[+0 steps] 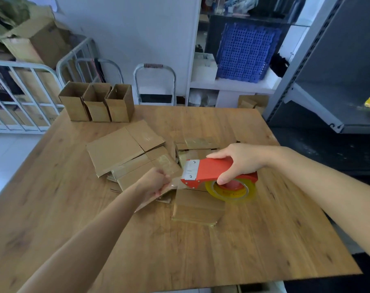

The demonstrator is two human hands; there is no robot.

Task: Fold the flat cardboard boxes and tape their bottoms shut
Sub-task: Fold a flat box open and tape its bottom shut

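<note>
The red tape dispenser (209, 170) is gripped by the right hand (241, 161), with fingers laid along its far side and the thumb pressed near the hub of the yellowish tape roll (230, 192). It is held above a small cardboard box (198, 208) that lies on the wooden table (264, 240), just below this hand. The left hand (156, 182) is seen just beside the toothed end of the dispenser. Its fingers are curled together and pinch the free end of the clear tape (176, 184); whether a cardboard flap is held too cannot be told. The two hands are near each other but not touching. A pile of flat cardboard boxes (120, 151) is spread behind the left hand and partly under it. Three folded boxes (97, 104), open at the top, are placed upright in a row at the far left corner of the table, well apart from both hands
</note>
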